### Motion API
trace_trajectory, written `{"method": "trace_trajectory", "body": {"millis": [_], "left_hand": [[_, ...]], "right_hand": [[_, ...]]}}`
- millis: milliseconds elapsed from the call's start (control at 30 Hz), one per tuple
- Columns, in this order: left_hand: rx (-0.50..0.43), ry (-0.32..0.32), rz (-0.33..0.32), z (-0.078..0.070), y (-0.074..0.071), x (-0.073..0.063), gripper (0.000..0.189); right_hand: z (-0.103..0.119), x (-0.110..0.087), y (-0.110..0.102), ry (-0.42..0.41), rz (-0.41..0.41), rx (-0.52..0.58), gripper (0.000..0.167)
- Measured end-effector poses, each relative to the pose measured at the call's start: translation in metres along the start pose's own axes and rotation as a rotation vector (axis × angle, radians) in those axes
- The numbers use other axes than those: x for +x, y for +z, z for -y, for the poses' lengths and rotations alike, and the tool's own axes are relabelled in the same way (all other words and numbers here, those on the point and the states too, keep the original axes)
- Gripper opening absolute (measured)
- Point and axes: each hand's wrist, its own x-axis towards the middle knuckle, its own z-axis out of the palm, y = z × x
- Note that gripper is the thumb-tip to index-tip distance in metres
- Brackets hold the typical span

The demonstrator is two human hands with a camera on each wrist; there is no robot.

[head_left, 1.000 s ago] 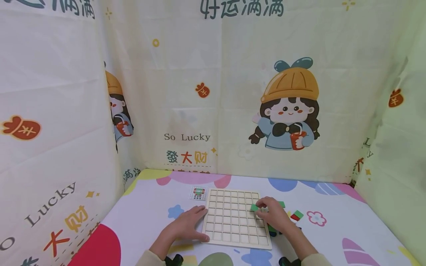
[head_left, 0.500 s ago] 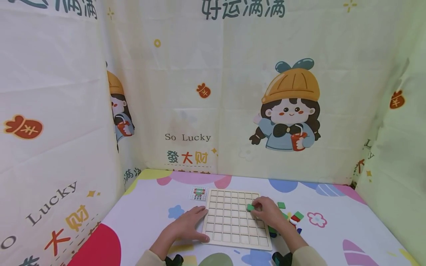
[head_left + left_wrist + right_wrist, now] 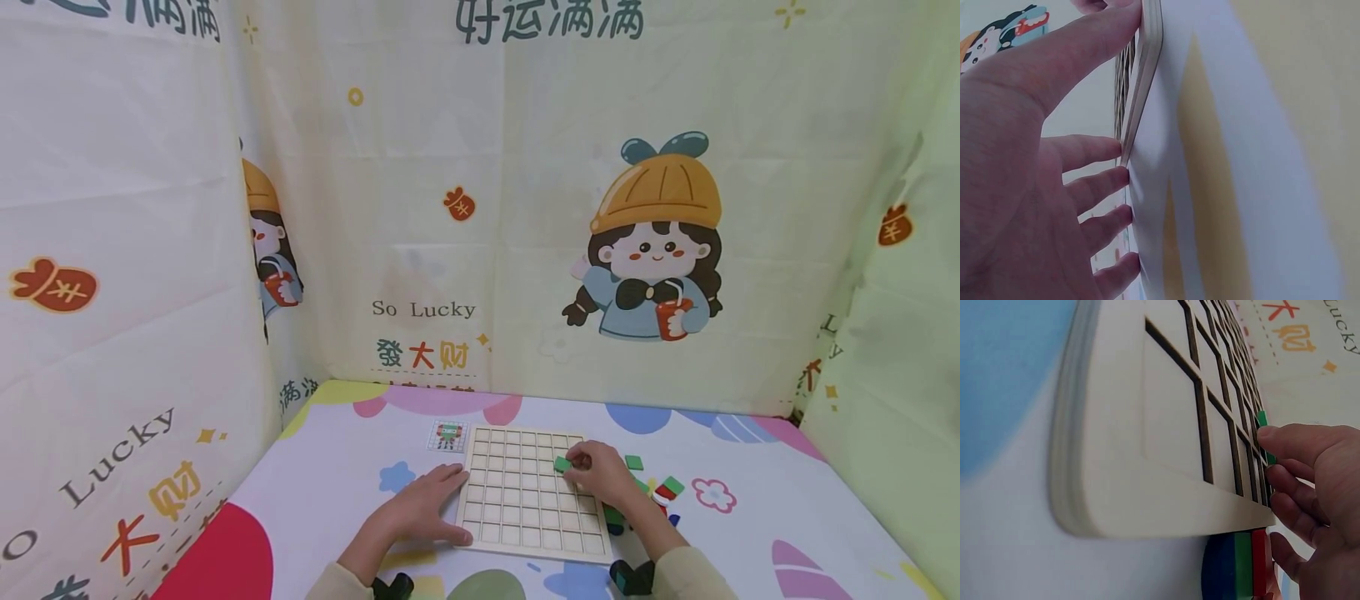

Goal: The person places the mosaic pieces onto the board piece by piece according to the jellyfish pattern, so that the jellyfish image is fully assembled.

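Observation:
A pale wooden grid board [image 3: 517,508] lies flat on the table. My left hand [image 3: 429,507] steadies its left side, thumb at the near corner and fingers spread along the edge; in the left wrist view those straight fingertips [image 3: 1110,228] touch the edge and the tabletop. Over the upper right part of the grid, my right hand [image 3: 603,475] pinches a green square tile [image 3: 562,465]. The right wrist view has the same green tile [image 3: 1262,417] at the grid's surface, partly covered by the fingers; whether it sits inside a cell, I cannot tell.
Right of the board lie several loose tiles, among them a green tile [image 3: 634,462] and a red-and-green pair [image 3: 670,487]. A blue, green and red stack [image 3: 1243,565] stands by the board's edge. A small picture card [image 3: 447,436] lies at the upper left corner.
My right hand has moved a little left over the grid with the green tile, uncovering more of the loose tiles. The left hand has stayed at the board's edge.

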Motion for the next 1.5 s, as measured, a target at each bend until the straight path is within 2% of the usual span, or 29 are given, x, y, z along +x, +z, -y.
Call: {"method": "trace_trajectory", "body": {"millis": [200,367,533,833,1033,1333,1500], "left_hand": [[0.006,0.005,-0.002,0.0,0.0,-0.001,0.094],[0.001,-0.001,0.004,0.001,0.0,0.0,0.095],[0.01,0.003,0.004,0.002,0.001,0.002,0.094],[0.01,-0.008,0.004,0.003,0.002,0.004,0.096],[0.033,0.008,0.006,0.001,0.002,0.002,0.095],[0.047,0.014,-0.002,0.001,0.001,0.0,0.095],[0.041,0.006,0.003,0.001,0.001,0.0,0.094]], "right_hand": [[0.002,0.002,-0.001,0.022,0.011,0.033,0.019],[0.005,0.006,-0.001,0.042,0.004,-0.01,0.02],[0.005,0.008,0.002,0.02,-0.006,-0.028,0.021],[0.006,0.008,0.005,-0.01,-0.022,0.027,0.018],[0.007,0.009,0.007,-0.032,-0.025,0.017,0.016],[0.011,0.014,0.01,-0.031,-0.036,0.032,0.016],[0.013,0.016,0.013,-0.047,-0.043,-0.003,0.016]]}}
